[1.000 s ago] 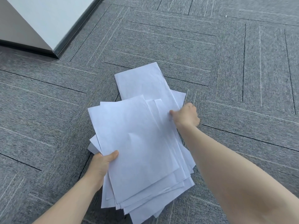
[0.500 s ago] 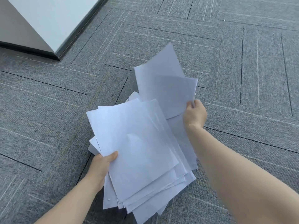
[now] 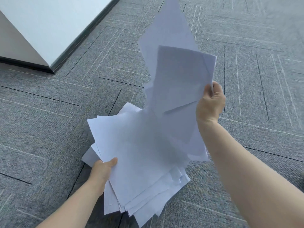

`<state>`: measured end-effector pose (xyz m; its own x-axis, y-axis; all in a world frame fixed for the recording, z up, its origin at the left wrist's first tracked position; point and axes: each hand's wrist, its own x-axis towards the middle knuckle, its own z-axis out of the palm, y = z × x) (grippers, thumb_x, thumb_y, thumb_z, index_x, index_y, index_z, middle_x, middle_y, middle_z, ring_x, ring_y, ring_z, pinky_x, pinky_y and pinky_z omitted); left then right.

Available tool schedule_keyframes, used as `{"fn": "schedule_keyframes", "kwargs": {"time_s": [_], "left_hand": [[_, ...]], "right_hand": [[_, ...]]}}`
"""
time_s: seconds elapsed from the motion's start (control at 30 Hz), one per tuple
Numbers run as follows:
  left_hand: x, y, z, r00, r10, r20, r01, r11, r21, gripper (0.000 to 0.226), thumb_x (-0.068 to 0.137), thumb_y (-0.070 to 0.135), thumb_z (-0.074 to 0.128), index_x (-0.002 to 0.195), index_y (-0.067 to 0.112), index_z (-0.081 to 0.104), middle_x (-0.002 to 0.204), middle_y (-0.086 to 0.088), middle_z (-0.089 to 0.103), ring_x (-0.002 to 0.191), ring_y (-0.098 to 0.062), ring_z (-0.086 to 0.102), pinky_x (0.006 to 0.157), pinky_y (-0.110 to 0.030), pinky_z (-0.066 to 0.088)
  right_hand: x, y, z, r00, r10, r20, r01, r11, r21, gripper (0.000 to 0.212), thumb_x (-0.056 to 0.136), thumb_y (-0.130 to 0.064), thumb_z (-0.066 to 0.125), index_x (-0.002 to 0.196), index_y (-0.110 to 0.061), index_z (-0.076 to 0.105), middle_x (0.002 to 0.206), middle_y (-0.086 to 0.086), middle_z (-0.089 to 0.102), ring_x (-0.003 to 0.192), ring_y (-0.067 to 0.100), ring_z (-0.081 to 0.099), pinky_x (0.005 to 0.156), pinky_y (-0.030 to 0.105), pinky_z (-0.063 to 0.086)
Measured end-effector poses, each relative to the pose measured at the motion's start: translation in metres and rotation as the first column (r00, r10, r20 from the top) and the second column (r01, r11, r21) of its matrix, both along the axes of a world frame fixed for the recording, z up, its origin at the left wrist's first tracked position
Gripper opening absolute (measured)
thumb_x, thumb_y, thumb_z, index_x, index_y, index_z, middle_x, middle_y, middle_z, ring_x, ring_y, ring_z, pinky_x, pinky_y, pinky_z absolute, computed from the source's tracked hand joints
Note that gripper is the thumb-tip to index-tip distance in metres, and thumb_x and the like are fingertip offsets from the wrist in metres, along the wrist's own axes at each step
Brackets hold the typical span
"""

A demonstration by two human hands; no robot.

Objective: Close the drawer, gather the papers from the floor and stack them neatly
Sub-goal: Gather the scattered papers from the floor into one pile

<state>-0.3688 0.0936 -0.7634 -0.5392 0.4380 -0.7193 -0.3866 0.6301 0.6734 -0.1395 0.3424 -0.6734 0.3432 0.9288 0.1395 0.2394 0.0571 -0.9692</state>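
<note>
An untidy stack of white papers [image 3: 141, 162] is held above the grey carpet, its sheets fanned out at different angles. My left hand [image 3: 102, 171] grips the stack at its near left edge, thumb on top. My right hand [image 3: 211, 102] pinches two or three more white sheets [image 3: 177, 66] by their right edge; they stand nearly upright above the stack's far end, blurred by motion. The drawer is out of view.
Grey carpet tiles [image 3: 49, 120] cover the floor all around. A white cabinet or wall corner with a dark base strip [image 3: 54, 68] stands at the upper left.
My right hand has lifted the sheets off the floor, raising them from flat to nearly upright above the stack. My left hand has kept its grip on the stack.
</note>
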Motion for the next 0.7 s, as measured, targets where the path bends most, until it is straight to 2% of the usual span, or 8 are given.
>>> {"fn": "schedule_keyframes", "kwargs": {"time_s": [0.2,0.3,0.37,0.5,0.63,0.7], "left_hand": [[0.006,0.002,0.005,0.999,-0.035,-0.015,0.035,0.999,0.001,0.022,0.092,0.007,0.06,0.112,-0.001,0.064,0.107,-0.015,0.069,0.1,-0.035,0.065,0.093,-0.046,0.049],[0.009,0.004,0.01,0.997,-0.061,-0.044,0.061,0.998,-0.002,0.009,0.092,0.003,0.057,0.092,0.006,0.066,0.093,-0.012,0.068,0.088,-0.032,0.064,0.086,-0.042,0.05],[0.01,0.004,0.013,0.997,-0.064,-0.052,0.065,0.998,0.004,0.016,0.092,0.002,0.056,0.082,0.011,0.064,0.086,-0.008,0.066,0.081,-0.03,0.062,0.08,-0.04,0.05],[0.01,0.005,0.014,0.997,-0.07,-0.014,0.07,0.997,0.018,0.01,0.094,0.002,0.054,0.096,0.006,0.063,0.086,-0.007,0.066,0.078,-0.027,0.062,0.067,-0.03,0.048],[0.013,0.004,0.019,0.997,-0.081,0.012,0.081,0.996,0.025,0.02,0.094,-0.002,0.051,0.083,0.01,0.062,0.082,-0.007,0.064,0.074,-0.026,0.06,0.065,-0.03,0.046],[0.014,0.004,0.02,0.997,-0.075,0.023,0.075,0.997,0.024,0.017,0.094,-0.001,0.052,0.085,0.008,0.062,0.083,-0.008,0.064,0.074,-0.027,0.06,0.066,-0.03,0.046]], "right_hand": [[0.011,0.003,0.044,0.997,-0.032,-0.069,0.039,0.994,0.106,0.026,0.096,-0.014,0.051,0.073,-0.026,0.057,0.052,-0.019,0.043,0.051,-0.004,0.038,0.054,0.013,0.029],[0.016,0.003,0.063,0.996,-0.035,-0.078,0.047,0.986,0.157,0.032,0.092,-0.014,0.051,0.064,-0.03,0.05,0.047,-0.022,0.042,0.05,-0.002,0.035,0.053,0.016,0.027],[0.02,0.006,0.074,0.994,-0.048,-0.098,0.066,0.98,0.187,0.031,0.089,-0.015,0.051,0.062,-0.029,0.048,0.046,-0.02,0.039,0.05,-0.001,0.033,0.053,0.017,0.026],[0.028,0.011,0.091,0.993,-0.069,-0.099,0.09,0.972,0.217,0.033,0.088,-0.012,0.048,0.058,-0.027,0.045,0.051,-0.017,0.035,0.05,0.001,0.03,0.052,0.019,0.025],[0.035,0.014,0.101,0.99,-0.089,-0.111,0.11,0.973,0.202,0.033,0.083,-0.011,0.048,0.054,-0.026,0.041,0.053,-0.014,0.033,0.053,0.004,0.027,0.053,0.026,0.024],[0.038,0.015,0.107,0.988,-0.075,-0.136,0.102,0.974,0.202,0.033,0.081,-0.009,0.047,0.053,-0.025,0.04,0.049,-0.015,0.032,0.052,0.005,0.026,0.052,0.025,0.023]]}}
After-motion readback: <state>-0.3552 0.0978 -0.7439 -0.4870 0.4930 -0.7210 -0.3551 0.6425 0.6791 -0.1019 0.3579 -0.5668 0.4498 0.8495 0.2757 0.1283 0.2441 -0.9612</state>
